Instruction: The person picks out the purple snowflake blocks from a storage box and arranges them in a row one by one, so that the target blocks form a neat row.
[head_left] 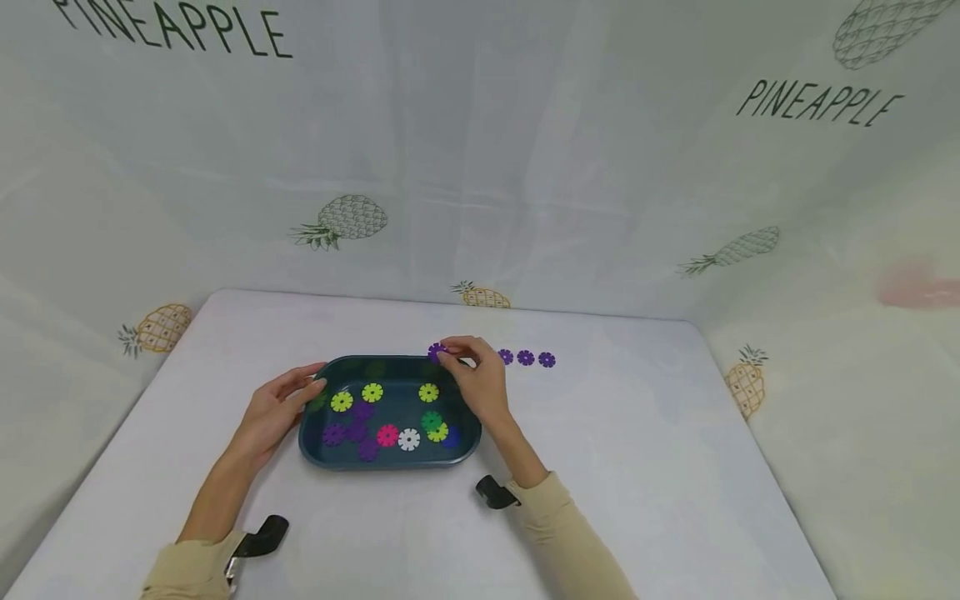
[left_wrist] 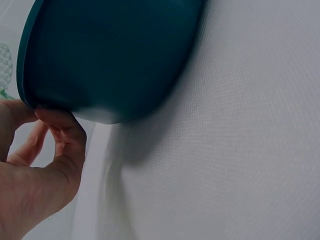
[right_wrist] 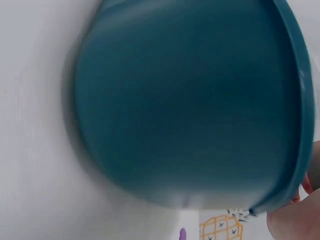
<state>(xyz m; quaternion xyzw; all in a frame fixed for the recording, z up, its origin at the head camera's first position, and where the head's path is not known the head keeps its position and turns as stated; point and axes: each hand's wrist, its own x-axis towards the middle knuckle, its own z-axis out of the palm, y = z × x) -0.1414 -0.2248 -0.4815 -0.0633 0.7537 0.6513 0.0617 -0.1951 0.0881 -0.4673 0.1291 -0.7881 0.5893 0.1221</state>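
Observation:
A dark teal tray (head_left: 352,463) with rounded corners lies on the white table, holding several notched plastic discs. My left hand (head_left: 272,410) grips its upper left rim, thumb over the edge; the left wrist view shows the fingers at the tray's outer wall (left_wrist: 115,60). Between thumb and fingertips, my right hand (head_left: 482,382) pinches a purple notched disc (head_left: 436,352) over the far rim. In the right wrist view that disc is hidden behind the tray (right_wrist: 190,110). Inside lie purple discs (head_left: 334,434), yellow ones (head_left: 342,402), a pink (head_left: 387,435) and a white one (head_left: 408,439).
Right of the tray, 3 purple discs (head_left: 526,357) form a row on the white tabletop (head_left: 637,467). A green disc (head_left: 431,420) and a blue one (head_left: 452,437) sit in the tray's right end. A pineapple-print curtain (head_left: 525,167) hangs behind the table.

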